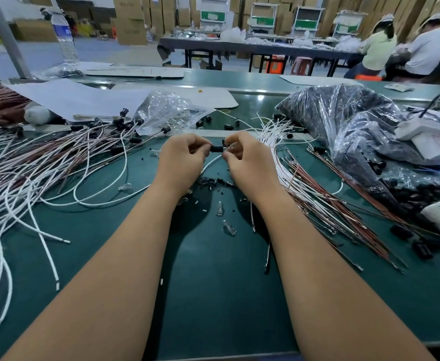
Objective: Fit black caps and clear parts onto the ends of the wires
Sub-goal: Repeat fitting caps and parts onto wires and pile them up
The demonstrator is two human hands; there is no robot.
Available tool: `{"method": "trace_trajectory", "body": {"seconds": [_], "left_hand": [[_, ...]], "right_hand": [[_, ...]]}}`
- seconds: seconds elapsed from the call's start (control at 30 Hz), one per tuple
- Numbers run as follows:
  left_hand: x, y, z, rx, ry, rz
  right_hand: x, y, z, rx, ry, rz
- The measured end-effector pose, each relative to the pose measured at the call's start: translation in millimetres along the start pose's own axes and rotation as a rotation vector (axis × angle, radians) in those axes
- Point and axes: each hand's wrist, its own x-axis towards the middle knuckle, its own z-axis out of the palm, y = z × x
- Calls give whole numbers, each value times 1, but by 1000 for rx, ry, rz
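Black cap (217, 148) pinched in left hand (181, 162) grip, long axis running three-to-nine o'clock, open end toward three. Right hand (245, 162) grip clamped on white wire (211, 160) end just at three o'clock of cap, nearly touching. Both held above green bench (213, 269). Spare clear parts (219, 211) at six o'clock.

Bright, even overhead light, wide-angle view

Forearm shadows fall soft on the green table (213, 295); glare glints on the plastic bag (344, 121) right of it; beyond it the background blurs, edges bowing.
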Motion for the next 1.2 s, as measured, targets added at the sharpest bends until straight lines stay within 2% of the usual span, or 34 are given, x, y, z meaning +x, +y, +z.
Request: {"method": "trace_trajectory", "body": {"seconds": [0.17,0.43,0.6,0.97,1.2], "left_hand": [[0,1,-2,-27,22,-27],[-1,3,-3,-36,-3,-63],[-3,7,-3,-105,-17,-59],[-5,11,-3,-147,-24,-72],[-5,16,-9,-286,-80,-113]], "right_hand": [[1,0,-5,23,69,-1],[1,0,-7,28,94,28],[2,-1,-9,200,105,135],[0,0,-8,193,57,99],[0,-2,-12,273,19,112]]}}
